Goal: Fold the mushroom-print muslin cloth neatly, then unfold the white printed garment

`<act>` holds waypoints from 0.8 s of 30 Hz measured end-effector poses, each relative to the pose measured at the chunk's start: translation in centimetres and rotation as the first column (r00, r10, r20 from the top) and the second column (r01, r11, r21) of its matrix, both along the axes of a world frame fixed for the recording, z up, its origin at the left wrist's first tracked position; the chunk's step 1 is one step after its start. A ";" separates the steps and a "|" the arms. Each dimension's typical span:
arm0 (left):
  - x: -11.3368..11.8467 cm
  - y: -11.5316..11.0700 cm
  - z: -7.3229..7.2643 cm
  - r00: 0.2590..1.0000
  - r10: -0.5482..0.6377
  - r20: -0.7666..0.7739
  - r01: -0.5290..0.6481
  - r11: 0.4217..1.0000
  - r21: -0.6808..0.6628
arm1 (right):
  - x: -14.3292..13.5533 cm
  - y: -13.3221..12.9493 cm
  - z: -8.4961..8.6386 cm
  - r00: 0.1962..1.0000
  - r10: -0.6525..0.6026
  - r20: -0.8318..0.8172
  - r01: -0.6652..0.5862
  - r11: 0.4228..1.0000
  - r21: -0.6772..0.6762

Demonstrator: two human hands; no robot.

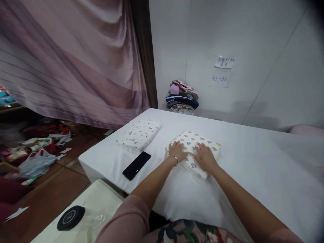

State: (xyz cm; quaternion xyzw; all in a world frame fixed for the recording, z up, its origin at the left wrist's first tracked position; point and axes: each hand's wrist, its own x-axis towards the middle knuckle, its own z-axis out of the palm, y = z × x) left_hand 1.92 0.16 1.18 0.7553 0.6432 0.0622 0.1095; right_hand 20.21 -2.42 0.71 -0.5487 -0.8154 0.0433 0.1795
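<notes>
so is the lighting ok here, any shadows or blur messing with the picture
Head view: dim, soft light, faint shadows low on the wall at right; head view: top right corner goes dark; head view: the plastic bag at far left looks soft, though prints on the patterned cloth and "45-50" on the lower paper can be made out.

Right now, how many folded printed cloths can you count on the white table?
2. The left cloth lies just beyond the phone; the right cloth is under the left hand and right hand. Any tucked inside these would be hidden.
</notes>
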 end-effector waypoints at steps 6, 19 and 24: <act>2.6 -1.2 -2.1 0.998 -0.053 0.016 0.049 0.980 0.195 | 0.4 0.5 -2.6 0.989 -0.051 0.140 0.065 0.992 -0.104; 2.5 -1.5 -2.7 0.997 -0.075 -0.020 0.077 0.973 0.216 | 3.4 7.9 -1.7 0.958 -0.196 0.211 0.217 0.973 -0.078; 2.5 -1.5 -2.8 0.998 -0.061 -0.032 0.066 0.975 0.212 | 4.0 8.3 -3.2 0.954 -0.187 0.236 0.210 0.974 -0.079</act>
